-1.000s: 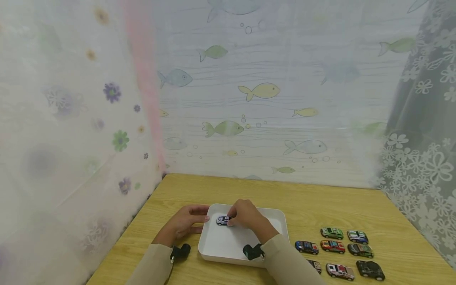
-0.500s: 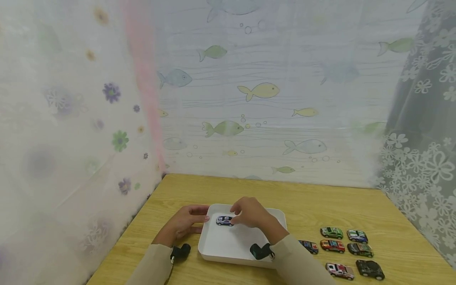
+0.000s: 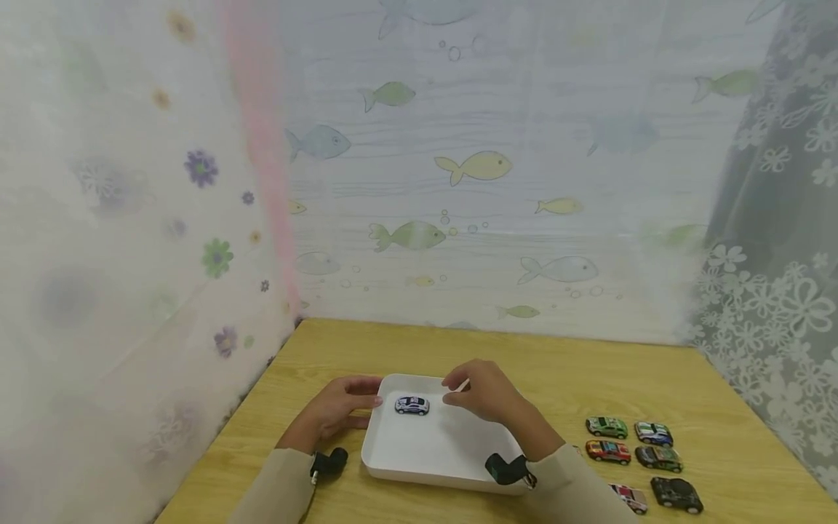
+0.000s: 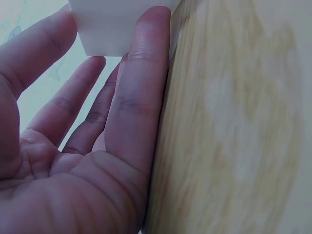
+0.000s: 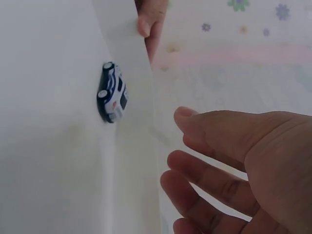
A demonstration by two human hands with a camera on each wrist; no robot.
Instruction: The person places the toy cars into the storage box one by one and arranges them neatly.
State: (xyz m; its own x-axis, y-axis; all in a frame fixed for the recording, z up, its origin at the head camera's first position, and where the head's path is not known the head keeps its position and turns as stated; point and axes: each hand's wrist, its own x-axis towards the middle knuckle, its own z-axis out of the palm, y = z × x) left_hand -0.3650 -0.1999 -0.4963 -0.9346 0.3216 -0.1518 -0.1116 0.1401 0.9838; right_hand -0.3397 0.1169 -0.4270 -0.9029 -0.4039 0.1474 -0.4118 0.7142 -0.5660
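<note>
My right hand [image 3: 484,393] has drawn away to the right from the white-and-blue toy car [image 3: 412,405], its fingers loosely bent, parted and holding nothing. The car sits on its wheels in the far left part of the white tray [image 3: 439,447]. My left hand [image 3: 334,407] touches the tray's left side with fingers extended. Other cars [image 3: 608,452] stand to the right on the table [image 3: 589,371].

No text, brand or number can be read: the small glossy white-and-dark-blue toy car [image 3: 412,405], low near the middle of the head view, bears printed marks too small to make out, as do the red-and-yellow toy car [image 3: 608,452] and the white, blue and green toy car [image 3: 654,434] at lower right
</note>
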